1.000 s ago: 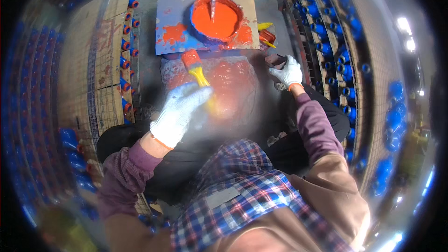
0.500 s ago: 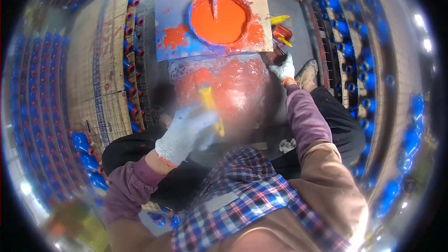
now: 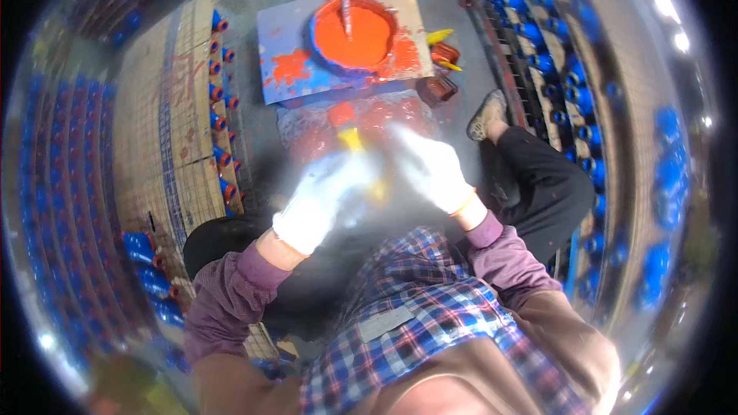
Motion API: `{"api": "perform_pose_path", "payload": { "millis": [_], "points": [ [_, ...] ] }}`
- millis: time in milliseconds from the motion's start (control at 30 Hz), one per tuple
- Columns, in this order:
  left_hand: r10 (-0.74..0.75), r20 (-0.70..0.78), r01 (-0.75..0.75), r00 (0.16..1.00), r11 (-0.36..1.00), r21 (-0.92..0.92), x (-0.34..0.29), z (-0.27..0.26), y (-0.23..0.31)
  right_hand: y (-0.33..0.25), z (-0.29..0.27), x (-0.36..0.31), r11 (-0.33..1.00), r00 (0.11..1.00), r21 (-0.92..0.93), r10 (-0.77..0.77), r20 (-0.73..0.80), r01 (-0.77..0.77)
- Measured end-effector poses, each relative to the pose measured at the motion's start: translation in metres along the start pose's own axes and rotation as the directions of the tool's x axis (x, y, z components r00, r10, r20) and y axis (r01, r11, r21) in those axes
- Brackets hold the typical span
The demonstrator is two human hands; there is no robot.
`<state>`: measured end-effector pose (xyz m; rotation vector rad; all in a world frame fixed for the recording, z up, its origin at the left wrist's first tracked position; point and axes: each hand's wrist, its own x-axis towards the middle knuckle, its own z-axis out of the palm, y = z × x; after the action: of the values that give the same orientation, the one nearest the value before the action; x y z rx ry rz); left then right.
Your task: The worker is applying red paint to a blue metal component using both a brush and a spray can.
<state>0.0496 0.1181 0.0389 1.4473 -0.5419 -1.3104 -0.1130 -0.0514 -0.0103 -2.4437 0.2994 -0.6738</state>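
In my gloved left hand (image 3: 323, 194) is a paintbrush (image 3: 351, 139) with a yellow handle and orange-red bristles, which point away from me. My gloved right hand (image 3: 432, 172) is close on its right, over the near side of the paint-smeared plastic sheet (image 3: 301, 127); motion smears its fingers, so whether it holds anything is unclear. Beyond the sheet, a round tub (image 3: 316, 40) of orange paint (image 3: 369, 37) rests on a spattered board (image 3: 278, 31). A thin stick (image 3: 345, 1) stands in the paint.
Right of the board lie a dark brown small box (image 3: 438, 90), a red container (image 3: 445, 54) and a yellow-handled tool (image 3: 450, 65). Racks of blue parts with orange-red ends (image 3: 217, 92) line the left. More blue parts (image 3: 578, 97) fill racks on the right.
My right hand has left the brown box and come inward beside my left hand. The brush is still in my left hand, which has shifted slightly right. The view has shifted a little.
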Motion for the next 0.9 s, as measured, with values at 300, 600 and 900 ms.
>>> {"api": "perform_pose_path", "payload": {
  "millis": [300, 600, 900],
  "points": [
    [-0.002, 0.126, 0.019, 0.992, 0.992, -0.127, -0.006, 0.029, 0.038, -0.028, -0.007, 0.029, 0.961, 0.982, 0.206, -0.189, 0.009, 0.183],
    [0.100, 0.188, -0.087, 0.977, 0.993, -0.078, 0.001, 0.037, 0.043, -0.007, -0.136, 0.018, 0.992, 0.986, 0.047, -0.114, -0.121, 0.121],
    [0.062, 0.087, -0.048, 0.994, 0.986, -0.159, 0.010, 0.023, 0.043, 0.103, -0.388, -0.082, 0.270, 0.967, -0.930, 0.107, -0.229, -0.250]
  ]
}}
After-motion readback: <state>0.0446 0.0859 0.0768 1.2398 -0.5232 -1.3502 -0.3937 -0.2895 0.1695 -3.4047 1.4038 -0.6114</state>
